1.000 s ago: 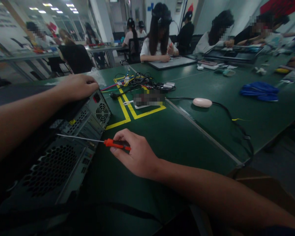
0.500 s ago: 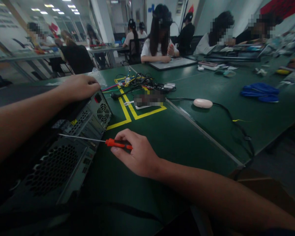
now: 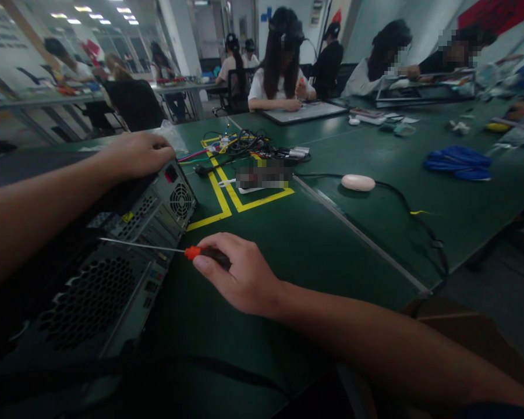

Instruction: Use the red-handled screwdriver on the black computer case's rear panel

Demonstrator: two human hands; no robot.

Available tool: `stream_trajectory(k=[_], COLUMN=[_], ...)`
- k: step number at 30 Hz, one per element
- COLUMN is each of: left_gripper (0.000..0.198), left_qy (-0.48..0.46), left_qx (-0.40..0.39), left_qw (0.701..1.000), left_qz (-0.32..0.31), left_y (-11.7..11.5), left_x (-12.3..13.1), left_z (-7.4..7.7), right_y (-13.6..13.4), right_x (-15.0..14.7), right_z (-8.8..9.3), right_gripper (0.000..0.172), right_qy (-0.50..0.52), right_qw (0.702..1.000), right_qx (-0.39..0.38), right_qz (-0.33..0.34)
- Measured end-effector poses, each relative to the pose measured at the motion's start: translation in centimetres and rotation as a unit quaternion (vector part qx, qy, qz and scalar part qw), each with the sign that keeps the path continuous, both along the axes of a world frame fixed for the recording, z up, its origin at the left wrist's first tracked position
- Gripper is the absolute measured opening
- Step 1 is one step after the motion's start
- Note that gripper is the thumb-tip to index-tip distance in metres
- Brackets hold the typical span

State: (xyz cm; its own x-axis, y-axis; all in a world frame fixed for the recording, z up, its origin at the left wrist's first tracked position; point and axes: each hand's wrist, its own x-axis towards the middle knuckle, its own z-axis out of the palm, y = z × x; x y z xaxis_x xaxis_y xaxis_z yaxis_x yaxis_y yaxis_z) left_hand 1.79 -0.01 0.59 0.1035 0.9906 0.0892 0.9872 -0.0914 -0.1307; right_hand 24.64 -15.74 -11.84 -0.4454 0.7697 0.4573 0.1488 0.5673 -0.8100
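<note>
A dark desktop computer case (image 3: 151, 235) lies at the left, its metal rear panel with vents and ports facing me. On its upper far edge rests my left hand (image 3: 144, 154), closed, the fingers bent over the edge and partly hidden. My right hand (image 3: 240, 276) is wrapped round the orange and black handle of a long screwdriver (image 3: 193, 252), thumb along the near side. The thin shaft points left, and its tip meets the rear panel between a small yellow sticker (image 3: 128, 217) and the large honeycomb vent (image 3: 89, 302). Any screw at the tip is too small to make out.
Tangled cables (image 3: 248, 142) lie beyond the case near yellow tape (image 3: 209, 221) on the green table (image 3: 314, 250). A pale oval object (image 3: 358, 183) sits on a black cord. Blue cloth (image 3: 458, 163) is farther right. Other people work across the table.
The screwdriver handle has turned in my right hand, showing less orange and more black. Its tip stays at the rear panel. My left hand stays on the case; the whole view shifts slightly.
</note>
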Motion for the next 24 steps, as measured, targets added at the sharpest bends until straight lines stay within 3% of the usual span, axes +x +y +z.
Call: stream_trajectory(k=[4,9,24], left_gripper=[0.068,0.070,0.071], left_qy=[0.005,0.001,-0.009], left_qx=[-0.006,-0.001,0.001], left_qw=[1.000,1.000,1.000], left_qz=[0.005,0.009,0.000], left_y=[-0.31,-0.41,0.19], left_x=[0.36,0.45,-0.14], left_z=[0.22,0.21,-0.01], right_y=[-0.19,-0.18,-0.27], right_x=[-0.03,0.15,0.42], right_z=[0.04,0.33,0.65], right_gripper=[0.024,0.012,0.011], right_qy=[0.017,0.005,-0.002], right_qw=[0.999,1.000,1.000], right_qx=[-0.033,-0.019,-0.009], right_qz=[0.018,0.007,0.011])
